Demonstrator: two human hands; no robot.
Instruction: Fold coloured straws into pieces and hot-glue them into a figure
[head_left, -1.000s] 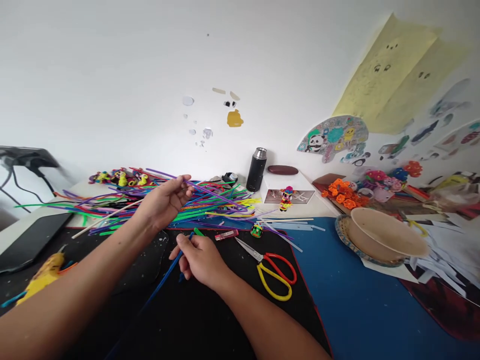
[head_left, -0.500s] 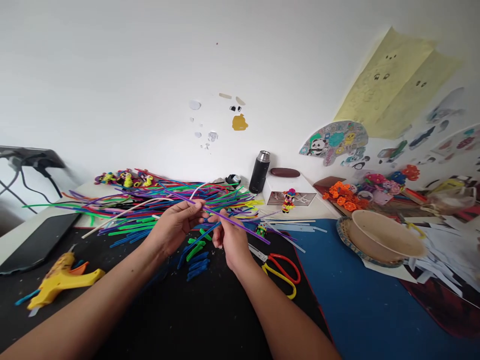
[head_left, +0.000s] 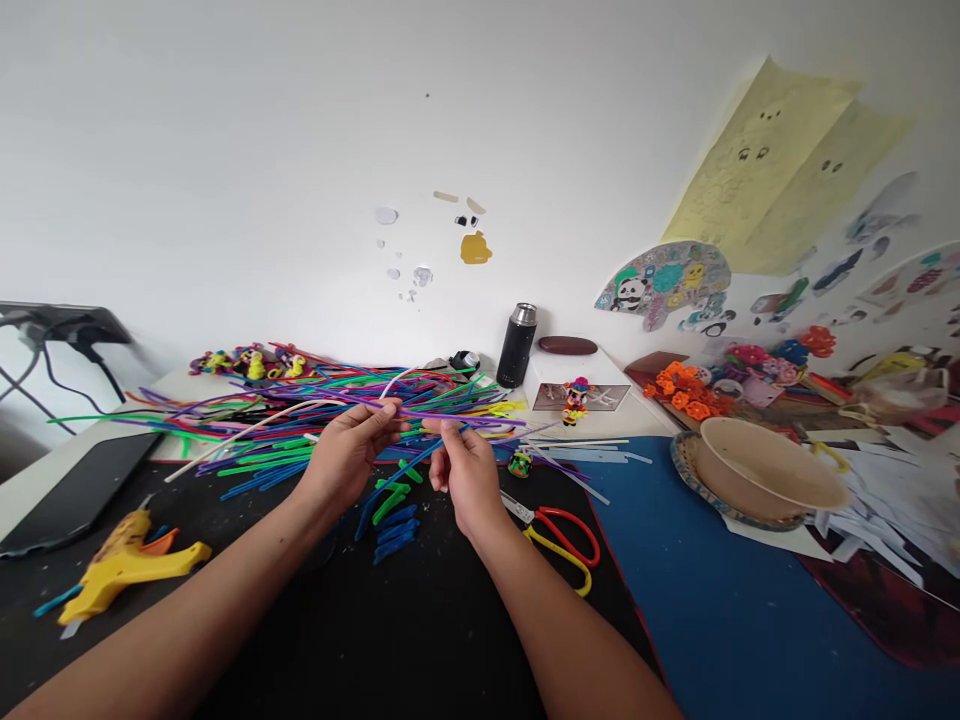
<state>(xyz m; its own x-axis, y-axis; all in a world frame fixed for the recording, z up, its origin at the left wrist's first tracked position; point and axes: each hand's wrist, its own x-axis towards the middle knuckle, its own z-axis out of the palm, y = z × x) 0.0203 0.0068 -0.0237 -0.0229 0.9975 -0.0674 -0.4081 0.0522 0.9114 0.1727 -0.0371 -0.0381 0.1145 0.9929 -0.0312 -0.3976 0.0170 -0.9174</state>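
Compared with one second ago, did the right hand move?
Yes. Judged against the scissors, the right hand moved rightward and higher in the picture, and it now hides part of them.

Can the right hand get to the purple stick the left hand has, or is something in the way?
Nothing visible is in the way. The left hand pinches the purple stick, whose free end shows just above the right hand. The right hand does hold a blue stick, though.
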